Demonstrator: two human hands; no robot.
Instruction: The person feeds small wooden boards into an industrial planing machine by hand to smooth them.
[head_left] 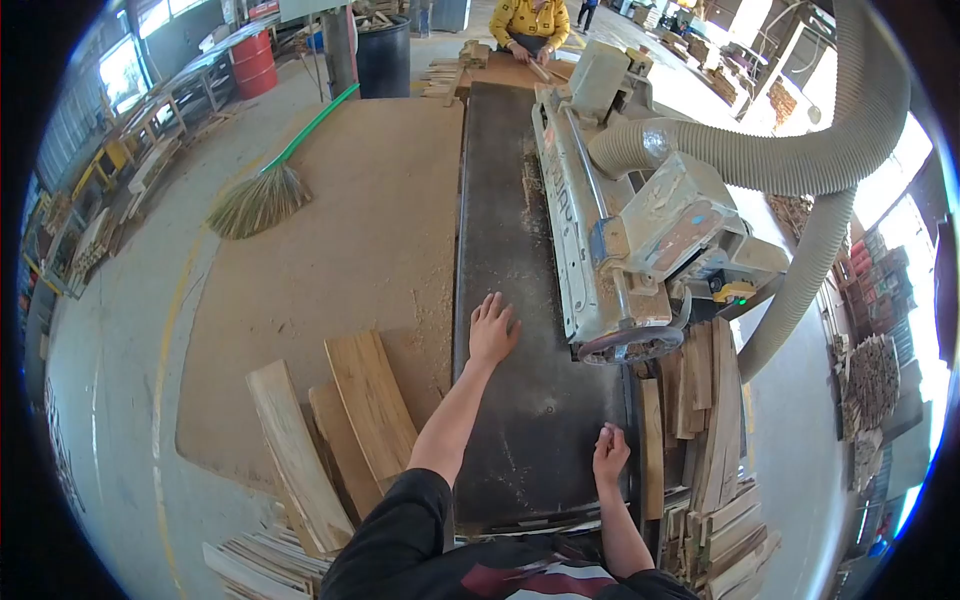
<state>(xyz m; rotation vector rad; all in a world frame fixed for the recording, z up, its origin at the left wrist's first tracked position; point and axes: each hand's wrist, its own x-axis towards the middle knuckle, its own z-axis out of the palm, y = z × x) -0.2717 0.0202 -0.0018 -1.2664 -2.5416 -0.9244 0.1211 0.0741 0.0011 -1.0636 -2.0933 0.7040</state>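
Note:
My left hand reaches over the long dark machine bed, its fingers stretched and apart, with nothing held. Lower down, my right hand is near the bed's right edge, fingers loosely curled in with nothing showing in them. A pale woodworking machine head with a handwheel stands along the bed's right side, ahead of my hands. To the left of my left forearm, several boards, including a wide brown one, lean at the edge of a brown sheet.
Thick ribbed hoses arch from the machine on the right. A green-handled broom lies on the brown sheet. Wood strips are stacked beside the bed. At its far end a person in a yellow top handles wood.

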